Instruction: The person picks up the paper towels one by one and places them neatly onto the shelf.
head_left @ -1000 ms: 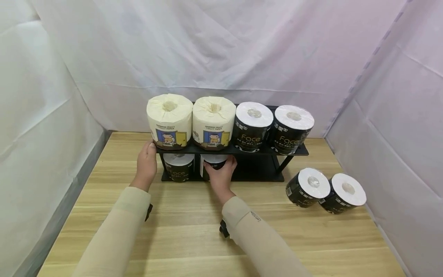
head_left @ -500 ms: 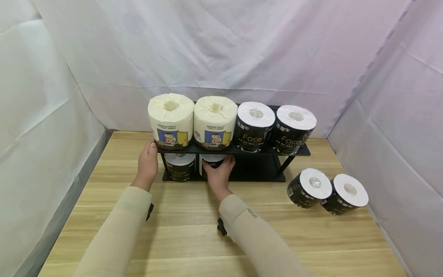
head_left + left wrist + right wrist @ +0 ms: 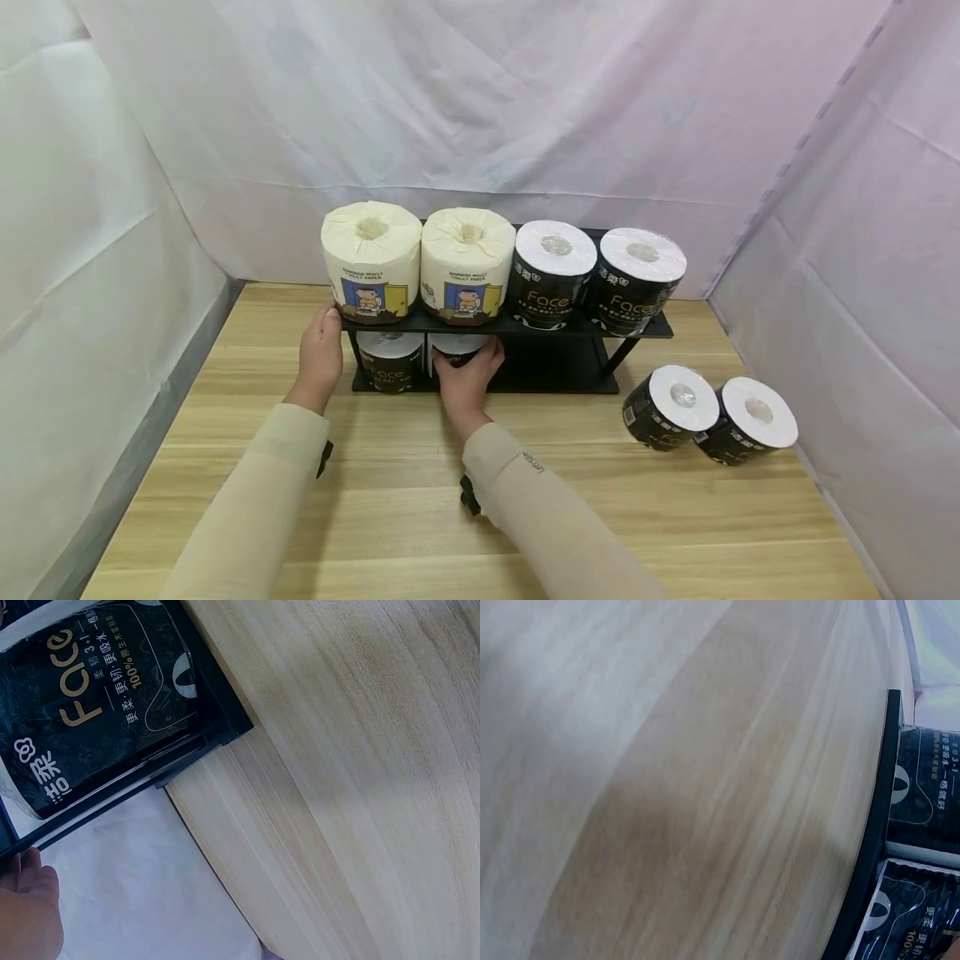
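Note:
My left hand (image 3: 321,357) grips the left end of the upper board of a black two-tier rack (image 3: 558,385). In the left wrist view, its fingers (image 3: 34,877) meet the rack's dark edge. With my right hand (image 3: 468,379) I hold a black-wrapped toilet roll (image 3: 457,342) on the lower tier, thumb on its left and fingers on its right. Just left of it stands another black toilet roll (image 3: 390,367), its "Face" label large in the left wrist view. The right wrist view shows both rolls side by side, the held toilet roll (image 3: 904,911) nearer the hand.
On the upper tier stand two cream-wrapped toilet rolls (image 3: 371,250) and two black ones (image 3: 551,279). Two more black toilet rolls (image 3: 670,412) stand on the wooden table (image 3: 405,508) at the right. White cloth (image 3: 480,108) walls the back and sides.
My right hand has shifted slightly left with the lower toilet roll, which now sits closer to the roll beside it. My left hand keeps its place on the rack.

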Demonstrator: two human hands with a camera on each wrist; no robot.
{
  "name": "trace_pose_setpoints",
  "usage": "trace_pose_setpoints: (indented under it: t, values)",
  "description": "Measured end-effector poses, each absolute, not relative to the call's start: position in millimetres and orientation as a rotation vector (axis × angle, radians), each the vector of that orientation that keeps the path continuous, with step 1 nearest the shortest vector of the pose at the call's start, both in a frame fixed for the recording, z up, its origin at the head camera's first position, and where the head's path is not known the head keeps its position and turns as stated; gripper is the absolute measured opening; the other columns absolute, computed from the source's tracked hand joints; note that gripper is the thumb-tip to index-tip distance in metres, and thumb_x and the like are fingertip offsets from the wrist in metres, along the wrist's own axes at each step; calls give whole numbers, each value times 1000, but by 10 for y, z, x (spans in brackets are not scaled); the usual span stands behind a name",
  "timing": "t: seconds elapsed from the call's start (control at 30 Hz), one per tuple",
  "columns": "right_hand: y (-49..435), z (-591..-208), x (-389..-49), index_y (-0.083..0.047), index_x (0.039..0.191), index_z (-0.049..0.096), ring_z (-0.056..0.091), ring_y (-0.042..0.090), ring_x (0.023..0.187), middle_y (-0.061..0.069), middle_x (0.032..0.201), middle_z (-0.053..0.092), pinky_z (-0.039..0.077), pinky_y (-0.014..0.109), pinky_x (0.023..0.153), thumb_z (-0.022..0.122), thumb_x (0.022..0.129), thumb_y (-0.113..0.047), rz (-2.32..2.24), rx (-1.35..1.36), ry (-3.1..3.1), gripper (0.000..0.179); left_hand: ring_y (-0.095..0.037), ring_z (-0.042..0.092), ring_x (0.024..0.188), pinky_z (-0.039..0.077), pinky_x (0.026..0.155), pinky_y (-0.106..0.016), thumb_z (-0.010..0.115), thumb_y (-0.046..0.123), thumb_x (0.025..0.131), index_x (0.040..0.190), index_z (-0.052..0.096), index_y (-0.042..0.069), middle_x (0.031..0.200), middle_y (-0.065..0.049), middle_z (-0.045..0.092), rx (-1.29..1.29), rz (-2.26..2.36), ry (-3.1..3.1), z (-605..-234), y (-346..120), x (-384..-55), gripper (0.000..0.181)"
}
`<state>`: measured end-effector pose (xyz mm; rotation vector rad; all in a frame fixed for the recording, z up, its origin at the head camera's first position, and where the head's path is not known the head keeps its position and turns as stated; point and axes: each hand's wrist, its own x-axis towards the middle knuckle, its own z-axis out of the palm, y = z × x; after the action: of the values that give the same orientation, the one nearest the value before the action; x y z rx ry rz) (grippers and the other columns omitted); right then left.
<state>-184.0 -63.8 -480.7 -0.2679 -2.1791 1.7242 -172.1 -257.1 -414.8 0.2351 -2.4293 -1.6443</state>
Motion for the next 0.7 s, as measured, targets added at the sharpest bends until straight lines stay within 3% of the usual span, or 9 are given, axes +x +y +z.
trace_pose_setpoints:
  t: [0.7]
  values:
    - [-757, -4846, -1761, -10, 152, 23, 22, 31, 139, 20, 151, 19, 32, 41, 112, 85, 73, -20, 1709, -352, -2128, 101, -33, 27, 142, 22, 117, -51, 14, 39, 104, 150, 32, 5, 152, -17, 35, 236, -1648, -2422, -4154, -2569, -1723, 59]
